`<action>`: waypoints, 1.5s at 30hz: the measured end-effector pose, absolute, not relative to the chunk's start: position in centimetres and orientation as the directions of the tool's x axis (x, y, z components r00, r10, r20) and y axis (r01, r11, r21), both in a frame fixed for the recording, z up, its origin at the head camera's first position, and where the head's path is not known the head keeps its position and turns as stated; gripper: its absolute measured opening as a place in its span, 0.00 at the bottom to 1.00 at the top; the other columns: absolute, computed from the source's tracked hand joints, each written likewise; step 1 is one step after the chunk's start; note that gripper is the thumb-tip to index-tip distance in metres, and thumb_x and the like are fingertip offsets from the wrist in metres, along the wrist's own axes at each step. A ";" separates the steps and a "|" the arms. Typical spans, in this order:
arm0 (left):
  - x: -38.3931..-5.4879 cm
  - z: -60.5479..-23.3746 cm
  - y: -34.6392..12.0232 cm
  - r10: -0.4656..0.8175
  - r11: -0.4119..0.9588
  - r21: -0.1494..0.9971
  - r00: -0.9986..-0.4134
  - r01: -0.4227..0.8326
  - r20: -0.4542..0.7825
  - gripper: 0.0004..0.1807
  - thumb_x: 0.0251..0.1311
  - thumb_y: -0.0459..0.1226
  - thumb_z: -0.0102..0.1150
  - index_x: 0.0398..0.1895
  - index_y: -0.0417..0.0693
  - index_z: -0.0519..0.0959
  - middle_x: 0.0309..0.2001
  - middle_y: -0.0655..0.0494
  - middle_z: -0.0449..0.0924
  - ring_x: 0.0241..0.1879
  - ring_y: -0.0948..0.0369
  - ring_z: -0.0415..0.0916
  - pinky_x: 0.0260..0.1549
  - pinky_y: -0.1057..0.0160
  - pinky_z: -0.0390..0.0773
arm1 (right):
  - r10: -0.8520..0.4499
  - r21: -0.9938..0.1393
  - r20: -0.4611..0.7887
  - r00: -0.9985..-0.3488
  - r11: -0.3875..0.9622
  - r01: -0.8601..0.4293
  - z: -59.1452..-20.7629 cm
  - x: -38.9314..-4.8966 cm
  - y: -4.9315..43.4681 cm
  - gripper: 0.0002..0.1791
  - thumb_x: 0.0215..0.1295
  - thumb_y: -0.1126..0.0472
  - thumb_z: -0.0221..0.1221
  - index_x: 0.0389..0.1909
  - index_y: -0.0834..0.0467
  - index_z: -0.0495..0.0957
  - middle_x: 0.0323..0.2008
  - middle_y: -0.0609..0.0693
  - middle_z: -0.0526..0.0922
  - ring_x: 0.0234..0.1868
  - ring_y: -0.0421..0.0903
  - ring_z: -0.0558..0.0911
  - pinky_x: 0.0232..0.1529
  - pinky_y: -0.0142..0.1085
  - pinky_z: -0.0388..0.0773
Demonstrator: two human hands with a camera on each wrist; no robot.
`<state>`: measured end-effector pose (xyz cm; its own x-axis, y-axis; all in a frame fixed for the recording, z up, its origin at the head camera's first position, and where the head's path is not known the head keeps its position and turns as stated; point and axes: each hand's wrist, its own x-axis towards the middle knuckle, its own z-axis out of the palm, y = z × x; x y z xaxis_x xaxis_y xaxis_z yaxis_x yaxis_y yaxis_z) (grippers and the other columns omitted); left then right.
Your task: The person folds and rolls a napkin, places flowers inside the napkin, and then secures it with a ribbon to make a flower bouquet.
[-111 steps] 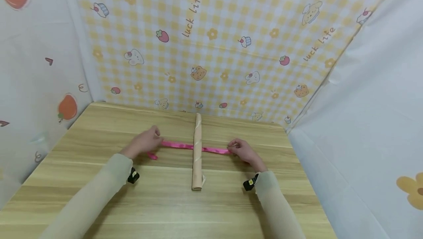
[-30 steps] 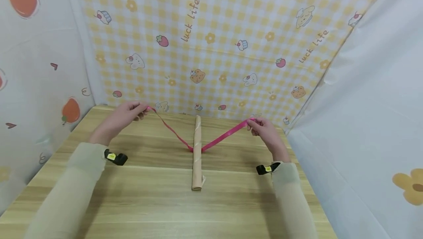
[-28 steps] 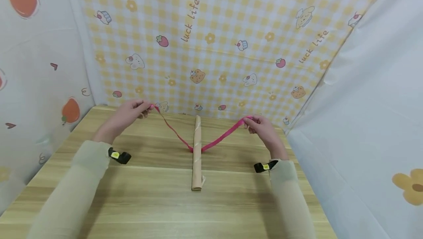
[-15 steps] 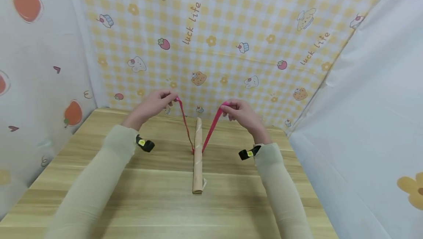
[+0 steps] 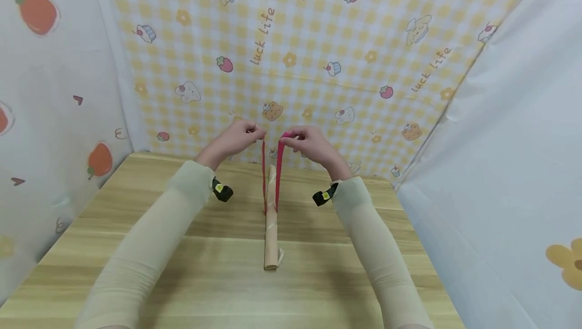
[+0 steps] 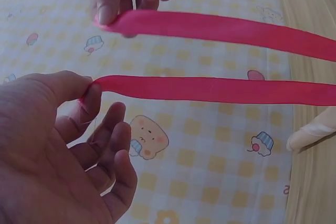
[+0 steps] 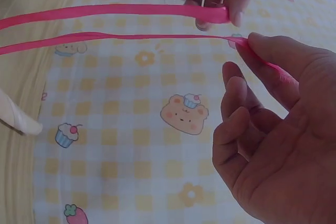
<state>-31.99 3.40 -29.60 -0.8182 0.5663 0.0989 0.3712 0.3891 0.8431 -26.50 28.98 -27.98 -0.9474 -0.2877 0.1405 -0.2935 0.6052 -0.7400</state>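
Observation:
A pink ribbon passes beneath a rolled tan paper tube and rises on both sides of it. My left hand pinches one end between thumb and forefinger, its other fingers loosely bent. The other end is pinched by my right hand, with a short tail of ribbon lying along the forefinger in the right wrist view. Both hands are held above the far part of the tube, close together but apart. In the left wrist view the two ribbon lengths run side by side. The ribbon's stretch under the tube is hidden.
The tube lies lengthwise on a wood-grain table, a small pale strip showing by its near end. A yellow checked cloth hangs behind the table, with white cloth along the right side.
Both hands lifted the ribbon ends off the table, spread apart, then came inward and up over the tube. The ribbon went from lying flat to a wide V, then to two near-upright lengths.

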 end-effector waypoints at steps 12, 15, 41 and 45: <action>-31.4 -29.6 5.5 0.587 0.370 0.826 -0.796 0.425 0.147 0.20 0.85 0.48 0.48 0.48 0.45 0.86 0.55 0.46 0.84 0.50 0.51 0.75 0.50 0.51 0.75 | -0.372 -0.780 0.162 -0.914 0.519 -0.350 -29.4 -27.0 26.6 0.13 0.80 0.54 0.63 0.45 0.58 0.92 0.39 0.52 0.90 0.33 0.43 0.80 0.42 0.37 0.77; -31.3 -29.8 5.7 0.590 0.364 0.811 -0.788 0.458 0.180 0.19 0.85 0.46 0.48 0.50 0.45 0.86 0.53 0.46 0.85 0.52 0.51 0.78 0.52 0.51 0.77 | -0.343 -0.787 0.183 -0.921 0.510 -0.346 -29.8 -27.2 26.5 0.13 0.80 0.56 0.63 0.46 0.60 0.91 0.42 0.54 0.92 0.42 0.52 0.88 0.50 0.44 0.83; -30.1 -34.9 6.4 0.756 0.391 0.813 -0.654 0.430 -0.018 0.28 0.88 0.49 0.33 0.45 0.39 0.80 0.46 0.44 0.84 0.56 0.44 0.82 0.60 0.44 0.80 | -0.245 -0.789 0.145 -0.959 0.556 -0.262 -29.7 -26.8 28.4 0.19 0.85 0.50 0.54 0.55 0.57 0.89 0.51 0.55 0.90 0.50 0.55 0.88 0.52 0.46 0.84; -30.3 -36.1 6.5 0.714 0.407 0.819 -0.700 0.405 -0.008 0.27 0.88 0.50 0.33 0.45 0.45 0.81 0.41 0.50 0.83 0.41 0.51 0.76 0.47 0.53 0.76 | -0.240 -0.806 0.121 -0.963 0.543 -0.237 -29.7 -26.6 29.0 0.21 0.87 0.50 0.51 0.60 0.57 0.87 0.55 0.57 0.88 0.56 0.61 0.86 0.53 0.43 0.85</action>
